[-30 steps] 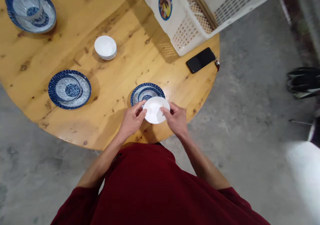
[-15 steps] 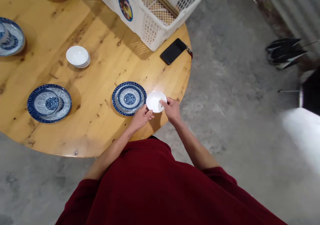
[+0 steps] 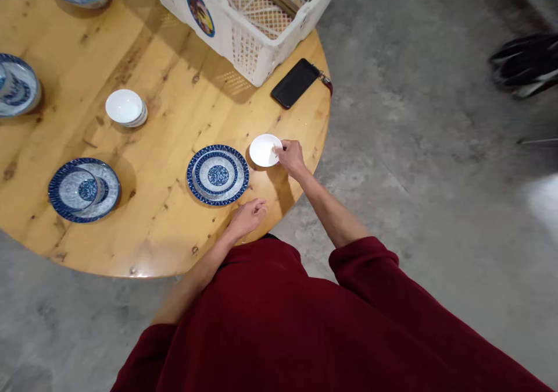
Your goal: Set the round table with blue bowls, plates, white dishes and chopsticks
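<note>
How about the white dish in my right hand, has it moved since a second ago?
Yes: rightward and forward, closer to the phone; the dish no longer overlaps the blue plate in view.

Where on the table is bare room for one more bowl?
Bare wood: between the white bowls and centre blue plate, and between that plate and the near left plate. Crowded: right side, by white dish, right hand, phone and crate.

"What carries our things?"
"We see a yellow-brown wooden table (image 3: 161, 229); upper centre, a white plastic crate (image 3: 222, 22) and black rectangular phone (image 3: 295, 84)."
"Elsewhere?"
"Left, stacked small white bowls (image 3: 124, 106); upper left to centre, blue-and-white round dishes (image 3: 244, 174)."
</note>
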Motion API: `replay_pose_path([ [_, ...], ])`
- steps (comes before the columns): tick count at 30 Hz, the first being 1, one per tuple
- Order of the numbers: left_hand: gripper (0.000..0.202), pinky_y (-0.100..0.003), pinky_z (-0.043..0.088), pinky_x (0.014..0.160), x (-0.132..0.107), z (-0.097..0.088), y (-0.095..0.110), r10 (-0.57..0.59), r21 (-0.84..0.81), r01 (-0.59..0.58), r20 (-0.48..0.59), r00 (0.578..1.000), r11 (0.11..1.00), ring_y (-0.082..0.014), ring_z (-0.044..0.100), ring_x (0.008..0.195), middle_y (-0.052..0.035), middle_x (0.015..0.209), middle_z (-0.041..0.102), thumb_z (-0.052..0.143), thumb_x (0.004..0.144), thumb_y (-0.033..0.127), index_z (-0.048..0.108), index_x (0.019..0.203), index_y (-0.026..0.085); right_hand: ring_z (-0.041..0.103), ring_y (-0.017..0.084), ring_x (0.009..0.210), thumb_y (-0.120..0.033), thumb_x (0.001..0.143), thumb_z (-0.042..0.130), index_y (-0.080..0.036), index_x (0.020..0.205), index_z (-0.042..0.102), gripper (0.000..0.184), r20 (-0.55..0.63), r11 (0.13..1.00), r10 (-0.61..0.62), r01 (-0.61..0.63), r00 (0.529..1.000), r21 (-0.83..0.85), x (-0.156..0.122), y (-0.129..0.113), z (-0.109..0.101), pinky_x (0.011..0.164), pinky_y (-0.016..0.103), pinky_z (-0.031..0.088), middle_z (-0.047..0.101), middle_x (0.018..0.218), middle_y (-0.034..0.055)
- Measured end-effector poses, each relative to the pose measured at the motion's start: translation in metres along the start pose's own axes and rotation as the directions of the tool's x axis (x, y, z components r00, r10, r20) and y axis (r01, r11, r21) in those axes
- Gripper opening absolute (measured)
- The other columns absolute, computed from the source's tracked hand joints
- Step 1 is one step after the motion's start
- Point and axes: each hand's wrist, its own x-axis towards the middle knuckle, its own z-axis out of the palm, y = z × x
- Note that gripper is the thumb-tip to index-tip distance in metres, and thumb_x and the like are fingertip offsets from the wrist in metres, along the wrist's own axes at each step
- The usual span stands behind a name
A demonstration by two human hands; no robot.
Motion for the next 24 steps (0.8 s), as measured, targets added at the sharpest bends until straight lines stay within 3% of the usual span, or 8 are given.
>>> replay_pose_path([
  [3, 0.046, -0.034, 0.055, 0.091, 0.001, -0.001, 0.0, -0.018, 0.021, 0.018, -0.011, 1.0, 1.0, -0.0224, 0.072, 0.097, -0.0101, 0.107, 0.078, 0.048, 0.094, 0.037, 0.067, 0.13, 0.014, 0.056, 0.019, 0.067, -0.03, 0.074, 0.058, -0.016, 0.076, 0.063, 0.015, 0.036, 1.0, 0.015, -0.014, 0.999, -0.022, 0.008, -0.003, 0.003, 0.064, 0.034, 0.055, 0.054, 0.066, 0.0006],
  [10, 0.044, -0.032, 0.055, 0.091, -0.005, -0.003, 0.004, -0.046, 0.01, 0.046, -0.043, 0.998, 0.999, -0.0228, 0.072, 0.1, -0.01, 0.107, 0.078, 0.049, 0.094, 0.036, 0.068, 0.128, 0.015, 0.055, 0.021, 0.07, -0.028, 0.074, 0.061, -0.019, 0.071, 0.058, 0.011, 0.115, 0.969, -0.121, 0.143, 0.986, -0.204, 0.02, -0.006, -0.007, 0.077, 0.04, 0.054, 0.051, 0.065, 0.0007],
  [18, 0.043, -0.034, 0.056, 0.092, -0.007, -0.005, 0.002, -0.049, -0.001, 0.049, -0.072, 0.996, 0.999, -0.0243, 0.073, 0.1, -0.0113, 0.104, 0.079, 0.05, 0.092, 0.034, 0.07, 0.123, 0.013, 0.062, 0.025, 0.079, -0.027, 0.076, 0.061, -0.015, 0.088, 0.068, 0.018, 0.116, 0.972, -0.178, 0.193, 0.977, -0.134, 0.02, 0.007, -0.01, 0.082, 0.048, 0.058, 0.063, 0.077, 0.0049],
  [24, 0.04, -0.032, 0.057, 0.087, -0.009, -0.004, 0.0, -0.03, 0.025, 0.032, -0.077, 0.997, 0.999, -0.0225, 0.073, 0.095, -0.0094, 0.101, 0.079, 0.05, 0.092, 0.035, 0.071, 0.119, 0.015, 0.063, 0.027, 0.086, -0.027, 0.079, 0.061, -0.016, 0.089, 0.068, 0.016, 0.105, 0.977, -0.19, 0.198, 0.976, -0.077, 0.02, 0.013, -0.009, 0.084, 0.05, 0.059, 0.062, 0.078, 0.0052],
])
